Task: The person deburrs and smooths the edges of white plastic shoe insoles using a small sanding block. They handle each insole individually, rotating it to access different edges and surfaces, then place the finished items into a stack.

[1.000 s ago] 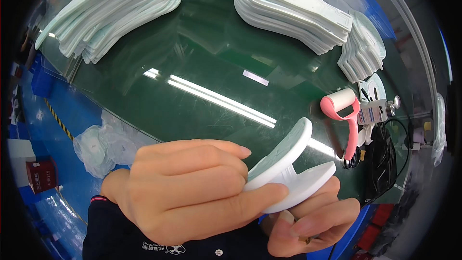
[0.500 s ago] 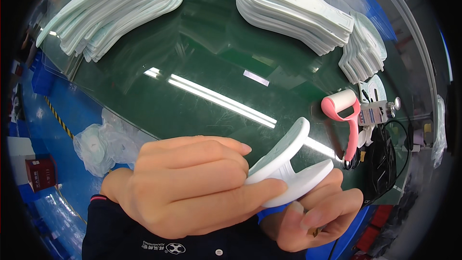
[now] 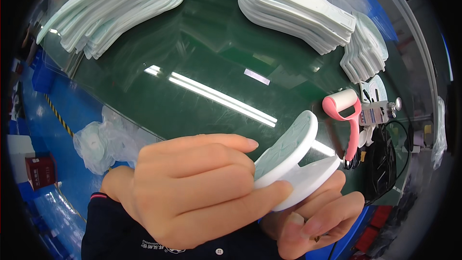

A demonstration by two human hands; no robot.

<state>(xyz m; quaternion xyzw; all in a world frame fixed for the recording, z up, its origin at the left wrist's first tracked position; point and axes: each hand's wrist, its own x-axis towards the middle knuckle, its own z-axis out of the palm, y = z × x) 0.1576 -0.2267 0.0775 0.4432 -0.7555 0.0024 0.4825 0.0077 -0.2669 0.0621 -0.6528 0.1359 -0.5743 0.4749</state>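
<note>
My left hand is closed round a curved white plastic part, with its thumb pressed along the near edge. The part has a pale green patterned face on its upper plate and a second white plate below, set at an angle with a gap between them. Below and to the right, my right hand has thumb and fingers pinched together around a tiny brass-coloured piece, whose kind is too small to tell. The right fingers lie close behind the lower plate; contact there is hidden.
Stacks of white paddle-shaped panels stand at the far left and far right of the green table. To the right lie a pink-handled roller, a clear metal-capped bottle and a black bag. Clear plastic wrapping is at left.
The white part has risen slightly and shifted right, tilting so that more of its pale green face shows. My left hand has moved a little right with it. My right hand stays pinched.
</note>
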